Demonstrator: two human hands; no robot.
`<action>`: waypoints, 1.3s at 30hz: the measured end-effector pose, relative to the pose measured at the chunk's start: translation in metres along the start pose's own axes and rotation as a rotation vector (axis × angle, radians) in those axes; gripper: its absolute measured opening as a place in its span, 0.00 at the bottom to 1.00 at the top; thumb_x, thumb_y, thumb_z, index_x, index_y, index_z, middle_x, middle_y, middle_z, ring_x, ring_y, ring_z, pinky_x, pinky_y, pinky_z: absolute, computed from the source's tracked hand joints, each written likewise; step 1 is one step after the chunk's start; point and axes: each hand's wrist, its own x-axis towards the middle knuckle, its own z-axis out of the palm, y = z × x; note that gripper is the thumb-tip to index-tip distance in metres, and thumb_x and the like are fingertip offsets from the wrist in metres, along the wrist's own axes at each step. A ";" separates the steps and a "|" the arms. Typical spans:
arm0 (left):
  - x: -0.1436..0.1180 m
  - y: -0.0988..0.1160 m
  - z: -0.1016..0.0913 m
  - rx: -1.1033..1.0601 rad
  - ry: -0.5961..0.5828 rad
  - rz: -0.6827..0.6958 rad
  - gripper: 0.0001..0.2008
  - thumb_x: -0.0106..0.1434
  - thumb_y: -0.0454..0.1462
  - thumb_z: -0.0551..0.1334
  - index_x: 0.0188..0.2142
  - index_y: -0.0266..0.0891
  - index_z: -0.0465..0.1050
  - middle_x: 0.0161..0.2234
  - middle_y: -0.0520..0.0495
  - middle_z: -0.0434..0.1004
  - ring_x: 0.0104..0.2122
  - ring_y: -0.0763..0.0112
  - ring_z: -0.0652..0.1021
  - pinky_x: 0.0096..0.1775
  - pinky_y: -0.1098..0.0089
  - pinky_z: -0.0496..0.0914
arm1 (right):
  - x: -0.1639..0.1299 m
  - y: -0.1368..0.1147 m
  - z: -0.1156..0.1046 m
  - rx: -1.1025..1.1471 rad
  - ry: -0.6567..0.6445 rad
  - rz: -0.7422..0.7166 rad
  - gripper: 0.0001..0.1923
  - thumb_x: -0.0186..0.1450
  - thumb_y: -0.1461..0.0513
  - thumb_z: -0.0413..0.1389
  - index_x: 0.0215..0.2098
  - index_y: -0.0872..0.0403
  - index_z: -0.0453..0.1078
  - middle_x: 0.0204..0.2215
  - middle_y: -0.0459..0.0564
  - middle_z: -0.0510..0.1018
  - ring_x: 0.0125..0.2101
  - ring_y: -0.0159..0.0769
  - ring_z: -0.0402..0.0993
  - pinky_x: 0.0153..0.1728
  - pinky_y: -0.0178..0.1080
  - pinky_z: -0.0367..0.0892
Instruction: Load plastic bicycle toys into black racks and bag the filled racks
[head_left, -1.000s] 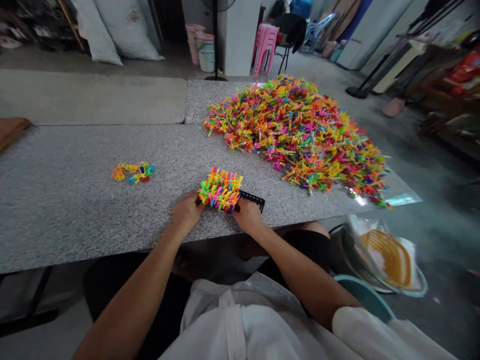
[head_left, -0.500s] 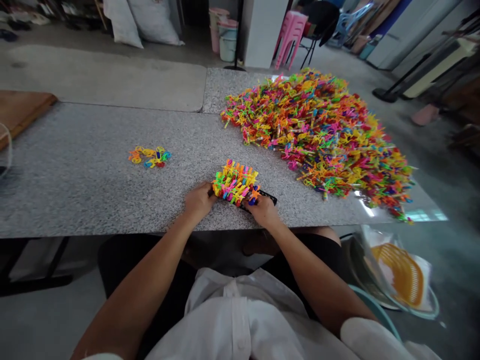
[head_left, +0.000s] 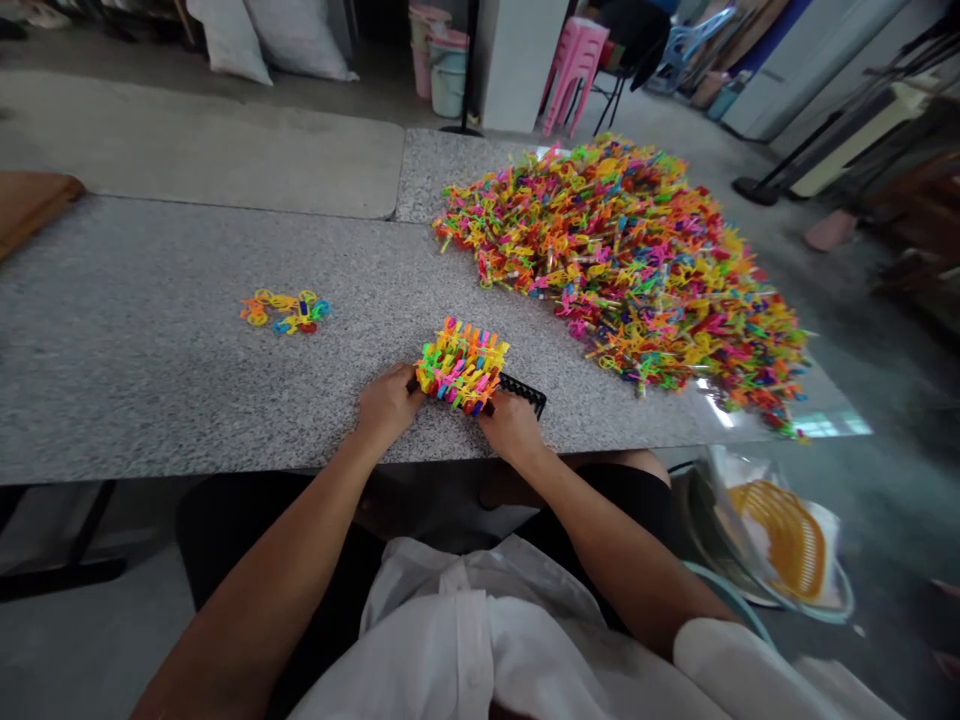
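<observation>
A narrow black perforated rack [head_left: 527, 392] lies near the table's front edge. Rows of small bright plastic pieces [head_left: 461, 365] cover most of it, in yellow, orange, pink, green and blue; its right end is bare. My left hand [head_left: 390, 405] is closed round the rack's left end, thumb and fingers on its dark edge. At the front right, my right hand [head_left: 511, 424] has its fingers closed at the rack's edge, against the last pieces. Whether a loose piece is between those fingertips is hidden.
A big heap of similar colourful plastic pieces [head_left: 630, 260] spreads over the right of the speckled table [head_left: 150, 380]. A few loose pieces [head_left: 289, 311] lie left of the rack. A brown board [head_left: 34, 205] sits at the far left. A yellow basket [head_left: 780, 540] stands low at the right.
My right hand has shifted slightly left along the rack, uncovering more of its bare right end. The dark blue and orange piece at its fingertips now sits against the rows. The view has shifted slightly.
</observation>
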 end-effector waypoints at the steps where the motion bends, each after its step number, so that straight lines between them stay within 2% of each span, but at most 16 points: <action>1: 0.000 -0.001 0.000 0.003 0.001 0.004 0.09 0.69 0.39 0.63 0.44 0.40 0.79 0.46 0.41 0.83 0.47 0.56 0.81 0.43 0.64 0.70 | -0.001 -0.002 0.000 -0.016 -0.004 0.004 0.12 0.76 0.62 0.59 0.52 0.56 0.81 0.49 0.59 0.87 0.50 0.45 0.83 0.49 0.37 0.69; 4: 0.001 -0.002 0.000 0.013 -0.006 0.005 0.09 0.70 0.40 0.61 0.44 0.40 0.79 0.46 0.41 0.83 0.47 0.56 0.81 0.43 0.64 0.70 | -0.003 -0.003 -0.001 -0.046 -0.004 0.015 0.13 0.78 0.61 0.57 0.55 0.57 0.79 0.52 0.60 0.86 0.53 0.44 0.82 0.51 0.37 0.69; 8: 0.002 -0.002 -0.001 0.042 -0.015 0.002 0.11 0.70 0.41 0.60 0.46 0.41 0.79 0.48 0.41 0.83 0.48 0.56 0.81 0.44 0.64 0.70 | -0.005 -0.003 -0.005 -0.032 -0.027 0.027 0.14 0.79 0.59 0.56 0.54 0.58 0.79 0.50 0.59 0.86 0.52 0.44 0.83 0.52 0.37 0.70; 13: 0.003 -0.003 -0.004 0.135 -0.015 -0.033 0.14 0.70 0.44 0.58 0.47 0.41 0.79 0.48 0.40 0.82 0.47 0.53 0.82 0.41 0.64 0.69 | -0.011 -0.014 0.000 -0.011 0.016 0.022 0.16 0.81 0.58 0.53 0.56 0.57 0.78 0.53 0.59 0.85 0.50 0.43 0.84 0.47 0.37 0.72; 16: 0.005 -0.005 -0.004 0.142 -0.008 -0.028 0.16 0.71 0.46 0.57 0.47 0.42 0.79 0.45 0.40 0.82 0.45 0.52 0.82 0.39 0.63 0.69 | -0.009 -0.011 -0.005 0.015 -0.022 -0.036 0.15 0.80 0.58 0.54 0.53 0.58 0.80 0.51 0.59 0.86 0.49 0.42 0.84 0.47 0.36 0.72; 18: 0.007 -0.008 -0.005 0.131 -0.006 -0.022 0.15 0.70 0.47 0.57 0.46 0.43 0.78 0.43 0.41 0.82 0.43 0.52 0.82 0.38 0.63 0.69 | -0.004 0.007 -0.021 0.066 -0.069 -0.099 0.13 0.79 0.60 0.55 0.49 0.56 0.81 0.48 0.55 0.87 0.49 0.40 0.84 0.48 0.34 0.71; 20: 0.010 -0.013 -0.007 0.130 -0.005 -0.029 0.15 0.69 0.47 0.58 0.45 0.44 0.78 0.42 0.41 0.83 0.43 0.51 0.82 0.38 0.62 0.69 | 0.005 0.037 -0.045 0.084 -0.040 -0.033 0.14 0.80 0.62 0.53 0.48 0.53 0.82 0.46 0.52 0.88 0.47 0.37 0.84 0.48 0.32 0.70; 21: 0.012 -0.017 -0.009 0.130 -0.004 -0.034 0.15 0.69 0.48 0.58 0.46 0.44 0.78 0.42 0.42 0.83 0.43 0.50 0.82 0.38 0.62 0.69 | 0.010 0.056 -0.058 0.059 0.024 0.079 0.15 0.80 0.63 0.51 0.49 0.53 0.82 0.46 0.53 0.88 0.47 0.37 0.84 0.47 0.33 0.70; 23: 0.017 -0.025 -0.014 0.114 0.001 -0.043 0.17 0.68 0.49 0.59 0.47 0.45 0.79 0.43 0.42 0.84 0.44 0.48 0.83 0.38 0.61 0.71 | 0.023 0.092 -0.082 -0.041 0.179 0.367 0.18 0.82 0.62 0.48 0.58 0.54 0.78 0.48 0.58 0.87 0.48 0.41 0.85 0.47 0.36 0.71; 24: 0.020 -0.029 -0.017 0.096 0.004 -0.044 0.17 0.67 0.49 0.59 0.48 0.45 0.79 0.43 0.41 0.84 0.44 0.48 0.83 0.39 0.61 0.71 | 0.029 0.108 -0.090 -0.079 0.217 0.456 0.19 0.82 0.60 0.48 0.63 0.55 0.76 0.50 0.60 0.87 0.49 0.43 0.85 0.47 0.37 0.71; 26: 0.026 -0.037 -0.023 0.058 0.014 -0.039 0.17 0.66 0.48 0.58 0.47 0.45 0.79 0.42 0.42 0.84 0.43 0.48 0.83 0.40 0.60 0.73 | 0.039 0.131 -0.099 -0.140 0.232 0.521 0.21 0.82 0.57 0.49 0.65 0.56 0.74 0.53 0.64 0.85 0.51 0.45 0.84 0.49 0.39 0.72; 28: 0.032 -0.043 -0.027 0.037 0.016 -0.028 0.16 0.64 0.47 0.59 0.45 0.45 0.79 0.40 0.43 0.84 0.41 0.49 0.83 0.41 0.60 0.74 | 0.045 0.141 -0.096 -0.184 0.205 0.492 0.21 0.82 0.57 0.48 0.62 0.57 0.76 0.57 0.66 0.82 0.52 0.46 0.83 0.50 0.39 0.73; 30: 0.037 -0.047 -0.029 0.044 0.008 -0.036 0.15 0.61 0.46 0.59 0.42 0.45 0.79 0.38 0.44 0.83 0.40 0.50 0.82 0.41 0.60 0.75 | 0.045 0.139 -0.087 -0.217 0.171 0.447 0.21 0.82 0.61 0.45 0.60 0.58 0.77 0.59 0.67 0.80 0.52 0.45 0.83 0.49 0.39 0.74; 35: 0.043 -0.053 -0.031 0.057 -0.018 -0.035 0.16 0.62 0.46 0.58 0.44 0.45 0.79 0.39 0.45 0.85 0.40 0.53 0.84 0.41 0.63 0.75 | 0.021 0.118 -0.056 -0.211 0.131 0.295 0.26 0.79 0.66 0.45 0.72 0.55 0.66 0.61 0.65 0.77 0.51 0.43 0.82 0.49 0.39 0.74; 39: 0.042 -0.052 -0.029 0.034 -0.024 -0.018 0.17 0.64 0.44 0.58 0.48 0.45 0.79 0.42 0.45 0.87 0.44 0.53 0.84 0.43 0.63 0.76 | 0.001 0.104 -0.045 -0.146 0.105 0.216 0.21 0.80 0.66 0.46 0.67 0.55 0.68 0.58 0.62 0.77 0.49 0.43 0.81 0.48 0.39 0.72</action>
